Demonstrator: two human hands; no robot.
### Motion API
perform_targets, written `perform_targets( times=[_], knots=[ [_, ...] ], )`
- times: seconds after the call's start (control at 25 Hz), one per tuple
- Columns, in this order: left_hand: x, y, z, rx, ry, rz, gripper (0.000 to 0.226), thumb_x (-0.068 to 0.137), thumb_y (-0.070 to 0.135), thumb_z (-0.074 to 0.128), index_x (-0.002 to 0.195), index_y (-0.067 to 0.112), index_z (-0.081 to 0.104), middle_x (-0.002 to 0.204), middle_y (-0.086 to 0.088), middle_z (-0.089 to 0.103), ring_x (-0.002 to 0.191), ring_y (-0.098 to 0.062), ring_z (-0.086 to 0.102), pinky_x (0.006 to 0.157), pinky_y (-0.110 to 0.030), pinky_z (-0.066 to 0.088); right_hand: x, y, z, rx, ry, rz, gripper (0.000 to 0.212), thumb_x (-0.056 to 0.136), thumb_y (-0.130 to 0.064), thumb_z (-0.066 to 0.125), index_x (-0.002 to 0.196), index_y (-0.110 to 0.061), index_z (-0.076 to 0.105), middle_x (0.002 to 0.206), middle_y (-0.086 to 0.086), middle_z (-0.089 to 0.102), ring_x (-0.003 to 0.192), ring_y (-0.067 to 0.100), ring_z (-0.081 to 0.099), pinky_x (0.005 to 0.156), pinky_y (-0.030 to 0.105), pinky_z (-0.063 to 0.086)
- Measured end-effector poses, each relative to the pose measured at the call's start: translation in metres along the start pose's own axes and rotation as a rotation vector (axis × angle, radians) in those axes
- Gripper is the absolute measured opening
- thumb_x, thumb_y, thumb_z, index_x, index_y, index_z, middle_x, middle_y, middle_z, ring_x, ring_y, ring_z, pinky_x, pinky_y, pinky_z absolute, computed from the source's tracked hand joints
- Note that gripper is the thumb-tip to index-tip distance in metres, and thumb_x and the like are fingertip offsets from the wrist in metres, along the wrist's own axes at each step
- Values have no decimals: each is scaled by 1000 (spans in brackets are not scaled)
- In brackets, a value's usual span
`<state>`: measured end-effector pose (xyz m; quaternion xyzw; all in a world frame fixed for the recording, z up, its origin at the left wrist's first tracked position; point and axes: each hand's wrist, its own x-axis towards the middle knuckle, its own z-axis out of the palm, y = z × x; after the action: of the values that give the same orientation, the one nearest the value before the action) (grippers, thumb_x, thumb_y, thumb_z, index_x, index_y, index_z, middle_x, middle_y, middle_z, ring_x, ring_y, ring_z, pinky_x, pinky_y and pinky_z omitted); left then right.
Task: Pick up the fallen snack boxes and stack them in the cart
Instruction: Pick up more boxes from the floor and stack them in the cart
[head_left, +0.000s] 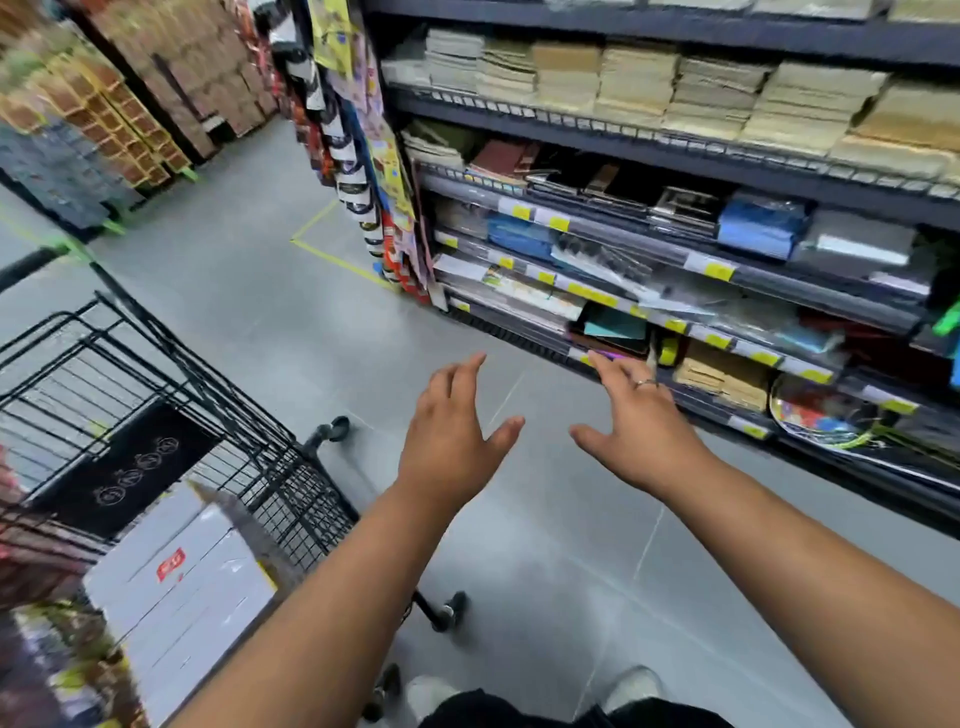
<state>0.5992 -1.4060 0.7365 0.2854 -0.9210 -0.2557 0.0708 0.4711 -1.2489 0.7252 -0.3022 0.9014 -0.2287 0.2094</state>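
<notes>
A black wire cart (218, 395) stands at my left. White snack boxes (182, 587) with a red label lie stacked inside it, next to a black box (130, 467). My left hand (452, 436) and my right hand (639, 431) both reach forward over the grey floor, fingers spread, holding nothing. My right hand wears a ring and hovers in front of the lowest shelf edge. No fallen box shows on the floor in this view.
Dark shelving (675, 249) with stationery and yellow price tags runs along the right. Hanging packets (363, 171) cover the shelf end. Stacked cartons (130, 98) line the far left. Grey floor (249, 291) lies between them; my shoes (631, 686) show at the bottom.
</notes>
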Motion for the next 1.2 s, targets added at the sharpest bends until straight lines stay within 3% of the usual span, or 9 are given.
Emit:
perform_targets(
  times=[0.24,0.68,0.76,0.96,1.2],
  knots=[
    [34,125,59,-4,-156,200,79,88,48,63,152,28,21,147,1,33,134,-20,35,104,-32,35,-29,114,-72,107,160,216,88,85,-44,66,153,-36,11,156,1,16,140,29,23,109,38,34],
    [110,290,146,27,-496,762,78,87,49,63,150,29,23,146,2,34,132,-20,37,109,-37,36,-80,219,-148,276,536,661,87,85,-38,68,153,-34,15,152,3,19,135,28,31,104,35,36],
    [110,323,162,34,-561,883,78,86,48,65,150,28,25,146,1,34,133,-19,37,110,-32,33,-103,233,-159,299,634,759,86,84,-37,69,152,-33,17,149,4,23,134,28,32,103,35,36],
    [69,412,214,36,-725,1145,80,83,45,68,149,26,28,146,-2,35,134,-21,37,110,-29,28,-185,268,-163,328,813,990,87,82,-40,70,152,-32,18,149,6,25,134,28,34,106,35,36],
    [-60,524,272,15,-878,1387,82,83,45,69,150,24,26,146,-4,35,134,-22,37,110,-29,26,-319,324,-159,394,995,1232,85,84,-42,68,152,-31,19,152,4,22,137,27,31,105,33,34]
  ],
)
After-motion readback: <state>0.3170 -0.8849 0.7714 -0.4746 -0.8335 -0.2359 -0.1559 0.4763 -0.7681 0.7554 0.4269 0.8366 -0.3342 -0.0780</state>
